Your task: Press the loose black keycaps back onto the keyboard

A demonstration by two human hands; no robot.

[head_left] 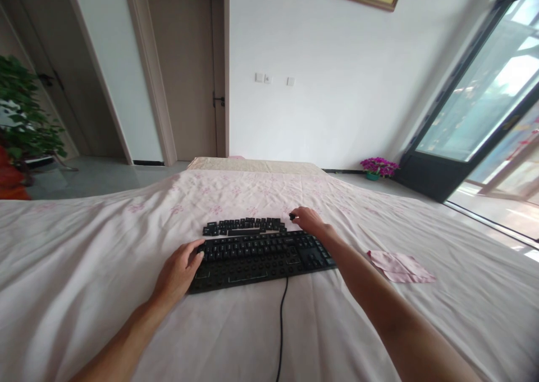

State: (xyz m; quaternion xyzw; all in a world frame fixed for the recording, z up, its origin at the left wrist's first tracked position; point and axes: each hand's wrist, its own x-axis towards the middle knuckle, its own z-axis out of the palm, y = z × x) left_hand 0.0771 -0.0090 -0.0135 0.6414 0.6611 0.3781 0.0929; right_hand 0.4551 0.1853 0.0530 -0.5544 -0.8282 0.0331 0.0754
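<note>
A black keyboard [248, 261] lies on the pink bedsheet, its cable running toward me. Bare key sockets show along its near rows, while keycaps sit on the far rows. My left hand [183, 264] grips the keyboard's left end, thumb and fingers curled about the edge. Just beyond the keyboard, loose black keycaps [246, 224] are lined up in rows on the sheet, with a long space bar [244, 232] in front. Past the right end of these rows, my right hand [307, 219] pinches a small black keycap [292, 216] above the sheet.
A folded pink cloth [402, 267] lies on the sheet to the right. The keyboard cable [283, 320] trails off the near edge of view. Potted purple flowers [379, 167] stand on the floor by the glass door [475, 107]; a leafy plant [25, 112] is at far left.
</note>
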